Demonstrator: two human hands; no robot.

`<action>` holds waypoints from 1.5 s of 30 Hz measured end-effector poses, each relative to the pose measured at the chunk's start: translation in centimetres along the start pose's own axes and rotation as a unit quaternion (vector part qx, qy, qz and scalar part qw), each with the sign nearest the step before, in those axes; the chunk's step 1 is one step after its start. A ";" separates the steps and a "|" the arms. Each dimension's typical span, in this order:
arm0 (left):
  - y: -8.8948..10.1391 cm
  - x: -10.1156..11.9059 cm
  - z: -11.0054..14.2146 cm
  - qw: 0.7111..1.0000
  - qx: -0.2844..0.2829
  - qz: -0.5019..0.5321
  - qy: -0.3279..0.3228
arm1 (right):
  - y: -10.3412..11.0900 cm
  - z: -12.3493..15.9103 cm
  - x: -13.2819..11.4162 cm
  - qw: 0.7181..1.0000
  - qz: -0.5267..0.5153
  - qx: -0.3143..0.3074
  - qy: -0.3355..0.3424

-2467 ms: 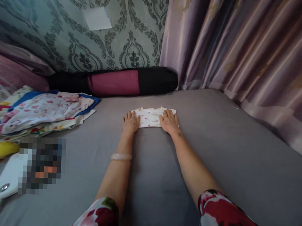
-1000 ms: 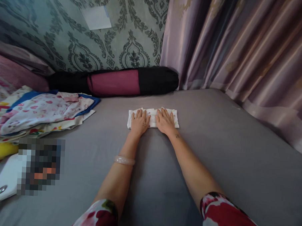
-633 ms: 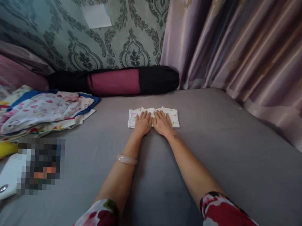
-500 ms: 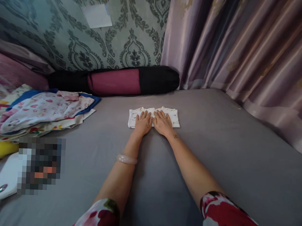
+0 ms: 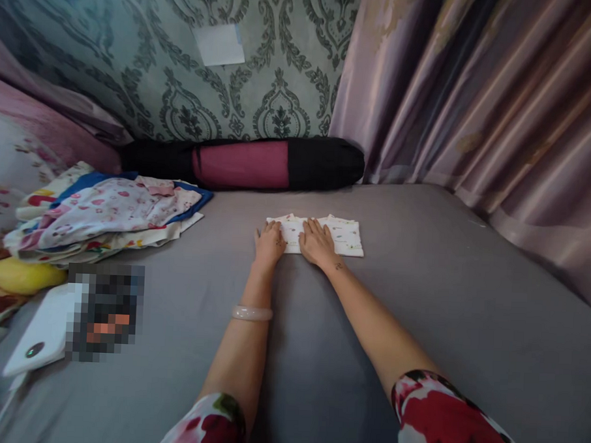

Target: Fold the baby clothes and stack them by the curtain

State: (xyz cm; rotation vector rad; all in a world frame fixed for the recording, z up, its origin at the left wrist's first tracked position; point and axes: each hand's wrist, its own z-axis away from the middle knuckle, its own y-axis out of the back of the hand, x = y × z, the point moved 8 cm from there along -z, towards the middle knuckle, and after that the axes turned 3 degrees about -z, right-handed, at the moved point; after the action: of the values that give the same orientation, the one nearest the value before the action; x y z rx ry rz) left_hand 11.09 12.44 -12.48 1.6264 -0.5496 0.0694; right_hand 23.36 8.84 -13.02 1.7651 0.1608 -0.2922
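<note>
A small white garment (image 5: 346,238) with a fine print lies folded into a flat rectangle on the grey bed sheet (image 5: 443,306). My left hand (image 5: 270,242) rests at its left end, fingers over the edge and one finger spread outward; a pale bangle (image 5: 252,313) circles that wrist. Flat on the middle of the garment lies my right hand (image 5: 318,243), its fingers stretched forward. The hands are a short gap apart, with printed cloth showing between them. Part of the garment's left end is hidden beneath my left hand.
Several printed garments (image 5: 110,210) are piled at left. Nearer stand a yellow object (image 5: 23,276) and a white device (image 5: 48,328) with a cable, beside a blurred-out patch. A black and maroon bolster-shaped bag (image 5: 242,163) lies along the wall; curtains (image 5: 404,89) hang at right.
My left hand has slid left from the garment's middle to its left end, baring more print. The right hand stays about where it was on the cloth. The view has shifted slightly left.
</note>
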 end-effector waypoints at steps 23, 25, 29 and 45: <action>1.3 -5.1 -0.7 0.991 0.036 0.066 0.111 | -1.3 -0.9 -3.0 0.998 0.032 -0.029 0.038; 1.4 -5.3 -0.7 0.990 0.041 0.066 0.121 | -1.3 -0.9 -2.9 0.998 0.031 -0.035 0.039; 1.6 -5.3 -0.6 0.989 0.043 0.066 0.127 | -0.9 -1.3 -3.6 0.998 0.031 -0.038 0.033; 2.4 -5.8 0.2 0.980 0.036 0.072 0.180 | -2.2 -2.1 -7.2 0.997 -0.010 -0.041 0.058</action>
State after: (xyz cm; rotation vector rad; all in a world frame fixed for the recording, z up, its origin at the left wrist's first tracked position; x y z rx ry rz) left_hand 5.00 13.98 -12.42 1.5933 -0.3858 0.4877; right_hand 16.15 11.76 -12.66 1.7000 0.2701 -0.1950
